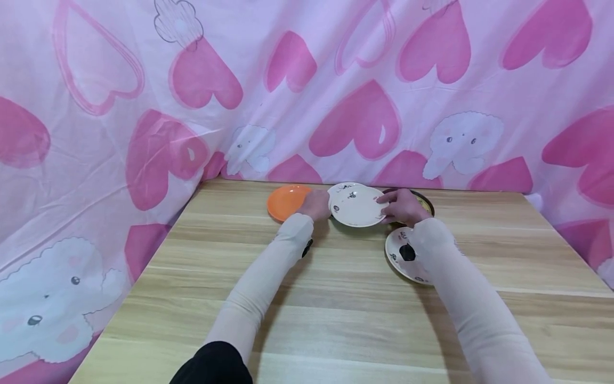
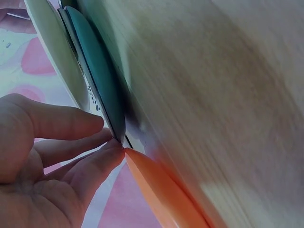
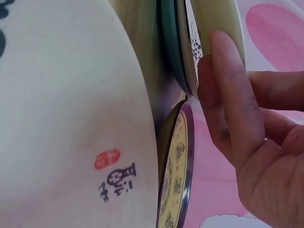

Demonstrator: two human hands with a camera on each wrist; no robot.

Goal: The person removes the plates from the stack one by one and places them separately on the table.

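Observation:
My right hand pinches the right rim of a round white plate with small dark prints. In the right wrist view, fingers lie against that plate's underside, with the thumb on the other face. The plate is raised above a low stack: a white patterned plate over a green plate. My left hand is at the stack's left side. In the left wrist view its fingertips touch the stack's rim beside an orange plate; the thumb is just above.
A yellow patterned plate with a dark rim lies right of the stack, partly behind my right hand. Nearer, another white plate lies under my right wrist. The wooden table ends at a pink heart-print cloth.

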